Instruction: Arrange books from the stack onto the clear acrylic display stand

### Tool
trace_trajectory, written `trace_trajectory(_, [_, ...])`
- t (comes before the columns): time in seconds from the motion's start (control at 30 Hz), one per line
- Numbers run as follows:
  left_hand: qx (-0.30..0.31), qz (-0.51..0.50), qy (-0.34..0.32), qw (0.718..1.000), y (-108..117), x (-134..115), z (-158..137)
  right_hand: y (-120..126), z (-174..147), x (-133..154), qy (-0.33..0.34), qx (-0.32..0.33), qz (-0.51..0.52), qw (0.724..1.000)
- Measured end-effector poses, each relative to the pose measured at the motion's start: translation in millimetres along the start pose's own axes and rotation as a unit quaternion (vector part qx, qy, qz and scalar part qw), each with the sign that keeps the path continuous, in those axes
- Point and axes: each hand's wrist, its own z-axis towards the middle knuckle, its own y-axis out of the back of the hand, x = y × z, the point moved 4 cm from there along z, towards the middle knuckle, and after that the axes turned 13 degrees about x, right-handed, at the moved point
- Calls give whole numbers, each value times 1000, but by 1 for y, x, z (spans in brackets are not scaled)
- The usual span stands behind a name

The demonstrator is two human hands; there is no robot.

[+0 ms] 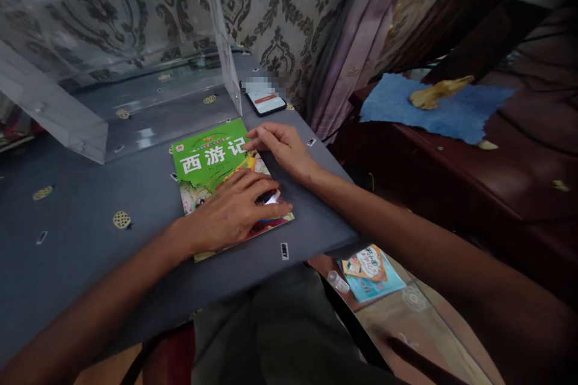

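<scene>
A green picture book [205, 162] with large white Chinese characters lies closed on the grey patterned table [153, 289]. Across its lower half rests my left hand [239, 204], palm down with the fingers stretched over the cover. At the book's right edge is my right hand [282, 147]; its fingers are extended and the fingertips reach the edge near the last character. Whether those fingertips press on the cover or only hover by it I cannot tell.
A clear acrylic stand [226, 54] occupies the back of the table. Beside it lies a smartphone [266, 99]. On the right, a dark red cabinet [451, 174] carries a blue cloth [392, 105] and a golden ornament [433, 95]. Books [374, 274] and a clear plastic cup [338, 281] are below.
</scene>
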Motion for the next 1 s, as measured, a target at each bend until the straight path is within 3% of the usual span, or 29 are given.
trace_trajectory(0.27, [35,22,16,999,-3,-4,-2,-2,0,0,1,1,-37,999])
trace_trajectory(0.47, [32,30,33,999,-7,-8,-7,-13,-24,14,34,26,-167,985])
trace_trajectory(0.7, [0,43,26,999,-14,-13,-16,-33,-65,24,60,94,-362,925])
trace_trajectory(1.0, [-58,71,54,994,-12,-18,-32,-39,-79,30,57,106,-481,868])
